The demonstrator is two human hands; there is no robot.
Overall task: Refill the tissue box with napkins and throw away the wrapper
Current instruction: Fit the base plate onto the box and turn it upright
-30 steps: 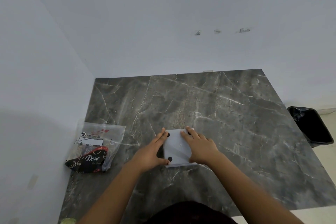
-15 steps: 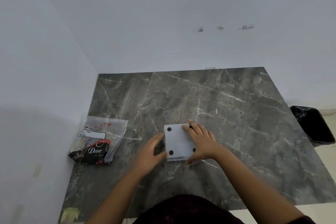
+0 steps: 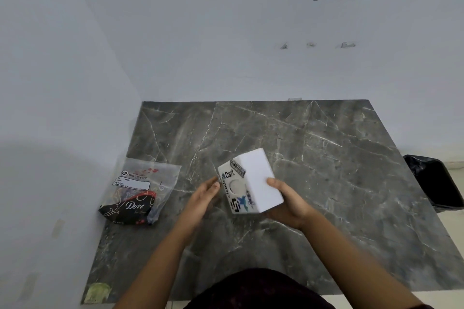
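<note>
A white cube tissue box [image 3: 261, 180] is lifted off the dark marble table [image 3: 313, 145] and tilted, its stickered face with a round hole turned to the left. My right hand [image 3: 286, 202] grips it from below and along its right side. My left hand [image 3: 204, 195] hovers just left of the box, fingers spread, fingertips near or touching its stickered face. The napkin pack [image 3: 140, 192], a clear plastic wrapper with a dark "Dove" printed bundle inside, lies on the table's left edge.
A black-lined bin [image 3: 437, 183] stands on the floor past the table's right edge. White walls close the table in at the back and left. A yellowish patch [image 3: 99, 291] marks the table's near left corner.
The box lay bottom-up on the table under both hands. Now my right hand has lifted and turned it so the stickered hole face shows; my left hand has come off it.
</note>
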